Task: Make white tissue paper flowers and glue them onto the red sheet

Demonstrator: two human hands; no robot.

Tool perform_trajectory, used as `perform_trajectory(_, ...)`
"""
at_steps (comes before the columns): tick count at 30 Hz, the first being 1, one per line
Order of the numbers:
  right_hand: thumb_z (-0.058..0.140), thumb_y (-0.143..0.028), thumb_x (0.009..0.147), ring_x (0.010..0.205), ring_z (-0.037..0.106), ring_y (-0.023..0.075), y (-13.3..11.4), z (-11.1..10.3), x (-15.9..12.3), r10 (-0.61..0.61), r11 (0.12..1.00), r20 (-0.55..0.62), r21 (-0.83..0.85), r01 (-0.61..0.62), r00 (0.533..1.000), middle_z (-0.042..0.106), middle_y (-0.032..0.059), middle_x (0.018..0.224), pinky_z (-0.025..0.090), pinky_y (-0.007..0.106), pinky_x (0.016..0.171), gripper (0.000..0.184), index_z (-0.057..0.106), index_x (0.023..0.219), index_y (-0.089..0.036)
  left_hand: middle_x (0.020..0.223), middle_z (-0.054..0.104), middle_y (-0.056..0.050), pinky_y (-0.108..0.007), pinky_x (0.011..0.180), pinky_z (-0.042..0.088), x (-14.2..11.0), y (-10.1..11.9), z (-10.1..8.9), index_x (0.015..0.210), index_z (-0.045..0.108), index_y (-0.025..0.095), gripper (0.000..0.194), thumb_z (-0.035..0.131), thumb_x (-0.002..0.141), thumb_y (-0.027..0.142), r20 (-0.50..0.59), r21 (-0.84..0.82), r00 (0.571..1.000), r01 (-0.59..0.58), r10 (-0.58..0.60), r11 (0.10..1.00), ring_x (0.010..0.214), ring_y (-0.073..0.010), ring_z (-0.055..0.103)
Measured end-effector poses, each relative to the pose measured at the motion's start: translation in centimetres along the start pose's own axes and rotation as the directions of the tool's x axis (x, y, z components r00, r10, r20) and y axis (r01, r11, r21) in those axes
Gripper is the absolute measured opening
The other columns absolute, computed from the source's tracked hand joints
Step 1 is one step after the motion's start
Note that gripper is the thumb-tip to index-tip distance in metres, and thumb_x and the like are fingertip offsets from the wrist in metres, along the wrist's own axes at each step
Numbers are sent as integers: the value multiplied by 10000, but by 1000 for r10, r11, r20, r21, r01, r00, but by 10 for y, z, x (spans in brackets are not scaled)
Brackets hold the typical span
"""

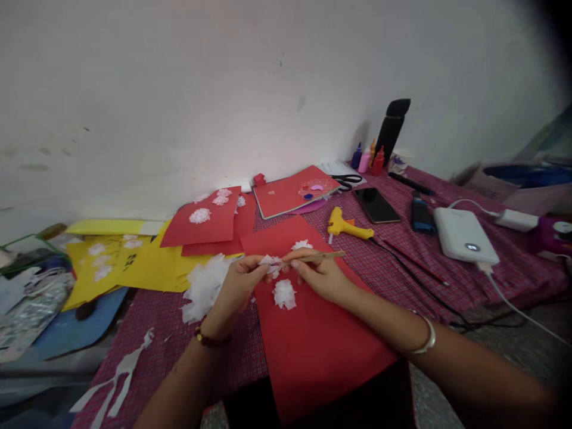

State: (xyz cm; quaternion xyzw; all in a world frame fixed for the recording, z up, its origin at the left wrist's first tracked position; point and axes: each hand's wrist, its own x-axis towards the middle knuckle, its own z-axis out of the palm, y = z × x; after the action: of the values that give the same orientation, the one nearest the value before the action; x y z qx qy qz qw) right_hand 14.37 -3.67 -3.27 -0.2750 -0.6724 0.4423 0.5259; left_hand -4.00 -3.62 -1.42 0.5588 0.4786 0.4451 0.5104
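Note:
My left hand (243, 277) pinches a small piece of white tissue paper (269, 261) above a large red paper sheet (330, 345). In my right hand (319, 277) is a thin wooden stick (328, 255), its tip meeting the tissue piece between my fingers. Just below my hands, a ruffled white paper flower (285, 294) lies on the red sheet. Another white flower (302, 244) sits a little higher, partly hidden behind the stick and right hand. Beside my left wrist is a pile of white tissue pieces (203, 286).
A yellow glue gun (344, 225) with a black cord and a phone (376, 205) lie to the right. Farther right is a white power bank (465, 235). Red sheets with flowers (205, 217) and yellow paper (152, 265) lie left. Scissors (348, 180) and paint bottles (364, 161) stand behind.

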Motion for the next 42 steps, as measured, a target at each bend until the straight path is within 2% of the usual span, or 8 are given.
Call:
perform_trajectory(9, 460, -232, 873, 739, 582, 132, 4, 1, 0, 15, 999, 1, -44, -15, 1000, 619, 41, 844, 473, 253, 590, 193, 626, 970, -210, 623, 648, -4, -187, 558, 397, -2, 1, 3, 737, 715, 137, 96, 655, 733, 212, 36, 20, 999, -12, 11, 1000, 557, -77, 508)
perform_trajectory(15, 463, -262, 880, 507, 535, 67, 2, -1, 2, 59, 996, -15, 67, -58, 998, 619, 17, 791, 440, 206, 462, 176, 616, 932, -193, 708, 680, -56, -231, 594, 480, -2, -2, -2, 812, 685, 127, 291, 593, 799, 402, 133, -438, 978, 204, -161, 876, 619, -124, 601)
perform_trajectory(18, 488, -297, 873, 441, 524, 58, 0, -3, 4, 101, 989, -27, 112, -97, 995, 640, 12, 762, 432, 201, 427, 170, 604, 906, -178, 723, 684, -66, -219, 614, 497, -3, -2, -4, 821, 682, 117, 229, 616, 793, 335, 200, -529, 960, 275, -197, 803, 646, -124, 623)
perform_trajectory(22, 522, -335, 858, 425, 529, 60, -2, -2, 4, 131, 984, -28, 126, -126, 991, 666, 12, 735, 436, 198, 419, 189, 614, 901, -175, 727, 683, -46, -164, 614, 478, -5, -4, -2, 799, 698, 116, 91, 677, 739, 181, 199, -499, 971, 219, -135, 839, 631, -78, 596)
perform_trajectory(27, 582, -335, 815, 483, 527, 69, -2, -1, 2, 129, 986, -38, 108, -125, 991, 672, 17, 733, 431, 195, 439, 186, 672, 882, -187, 699, 675, -29, -178, 590, 463, -8, -6, 7, 820, 711, 133, 141, 707, 706, 216, 110, -418, 988, 145, -109, 897, 624, -83, 581)
perform_trajectory(34, 528, -349, 848, 445, 480, 62, -1, -1, 4, 236, 946, -53, 239, -217, 970, 598, -12, 606, 383, 183, 408, 231, 677, 824, -174, 703, 669, -18, -207, 579, 435, -16, 1, 19, 808, 719, 167, 109, 676, 730, 230, -43, 101, 989, -139, 144, 985, 616, -96, 555)
perform_trajectory(38, 628, -291, 786, 438, 489, 46, -6, -3, 3, 234, 896, 98, 364, -253, 967, 616, -32, 645, 397, 170, 421, 144, 652, 884, -189, 590, 616, 12, -190, 511, 404, -13, 1, 12, 727, 687, 155, 91, 685, 716, 245, 51, -165, 999, 11, -3, 986, 518, -69, 508)
perform_trajectory(42, 666, -295, 756, 465, 539, 63, -5, -3, 3, 223, 916, 158, 303, -263, 962, 669, -7, 716, 442, 189, 443, 164, 655, 877, -185, 602, 616, 10, -166, 506, 403, -9, -3, 6, 729, 682, 143, 100, 707, 690, 231, 148, -382, 979, 185, -138, 905, 525, -54, 511)
